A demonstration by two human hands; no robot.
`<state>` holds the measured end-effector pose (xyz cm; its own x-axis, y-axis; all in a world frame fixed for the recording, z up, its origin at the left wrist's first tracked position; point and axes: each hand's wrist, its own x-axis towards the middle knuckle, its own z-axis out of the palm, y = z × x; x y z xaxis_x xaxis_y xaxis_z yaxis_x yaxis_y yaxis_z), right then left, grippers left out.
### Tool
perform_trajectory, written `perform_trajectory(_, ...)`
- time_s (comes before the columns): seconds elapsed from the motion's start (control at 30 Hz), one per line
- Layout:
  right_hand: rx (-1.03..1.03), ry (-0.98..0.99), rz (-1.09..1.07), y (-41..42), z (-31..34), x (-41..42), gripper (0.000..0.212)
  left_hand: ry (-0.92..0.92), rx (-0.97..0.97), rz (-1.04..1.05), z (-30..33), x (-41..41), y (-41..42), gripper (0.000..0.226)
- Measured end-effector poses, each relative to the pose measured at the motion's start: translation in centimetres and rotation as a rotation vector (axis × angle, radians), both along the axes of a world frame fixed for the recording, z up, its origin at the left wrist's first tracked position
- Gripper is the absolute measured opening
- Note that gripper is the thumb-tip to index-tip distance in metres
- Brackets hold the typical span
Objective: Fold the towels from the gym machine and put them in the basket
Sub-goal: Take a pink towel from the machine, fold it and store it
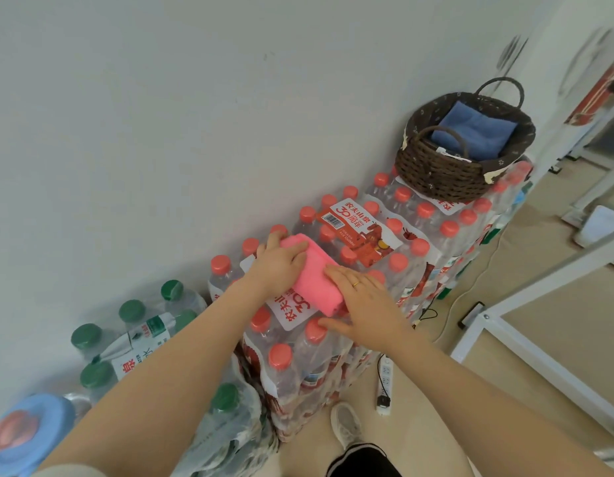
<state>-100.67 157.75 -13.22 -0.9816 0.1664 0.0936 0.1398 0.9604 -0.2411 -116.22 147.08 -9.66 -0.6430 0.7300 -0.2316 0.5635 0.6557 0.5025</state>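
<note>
A pink towel, folded into a small thick rectangle, lies on top of stacked packs of red-capped water bottles. My left hand holds its far left end, fingers curled over the edge. My right hand lies flat on its near right end, fingers straight, thumb down beside the towel. A dark wicker basket with two handles stands farther along the same stack, to the upper right. A folded blue towel lies inside it.
Green-capped bottle packs and a blue water-jug top sit low at the left against the grey wall. A white power strip and cables lie on the floor at the right, beside a white metal frame. My shoe is below.
</note>
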Motion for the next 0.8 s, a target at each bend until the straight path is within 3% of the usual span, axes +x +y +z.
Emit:
perform_trajectory(0.1, -0.131, 0.081, -0.105, 0.7, 0.9, -1.2, 0.060, -0.132, 0.081, 0.048, 1.1, 0.0, -0.2, 0.040)
perform_trajectory(0.17, -0.350, 0.120, -0.225, 1.7, 2.1, -2.0, 0.043, -0.232, 0.131, 0.090, 2.2, -0.3, -0.1, 0.046)
perform_trajectory(0.23, -0.554, 0.281, -0.311, 3.2, 3.5, -2.6, 0.032, -0.310, 0.238, 0.110, 3.2, -0.7, 0.4, 0.045)
perform_trajectory(0.33, -0.763, 0.465, -0.384, 6.5, 6.0, -3.0, 0.018, -0.512, 0.519, 0.096, 4.9, -0.7, 2.5, 0.010)
perform_trajectory(0.43, -1.071, 0.590, -0.421, 10.7, 8.2, -3.0, 0.027, -0.509, 0.629, -0.006, 6.1, -0.4, 6.7, 0.051)
perform_trajectory(0.5, -1.208, 0.649, -0.434, 14.0, 9.3, -2.6, 0.025, -0.455, 0.669, -0.028, 7.1, 0.0, 10.3, 0.051)
perform_trajectory(0.7, -1.049, 0.650, -0.493, 23.8, 12.0, -0.8, 0.036, -0.419, 0.771, -0.012, 10.1, -0.9, 21.8, 0.023)
perform_trajectory(0.8, -0.997, 0.645, -0.526, 28.7, 13.2, -0.3, 0.048, -0.412, 0.766, -0.059, 11.4, -1.7, 27.5, 0.023)
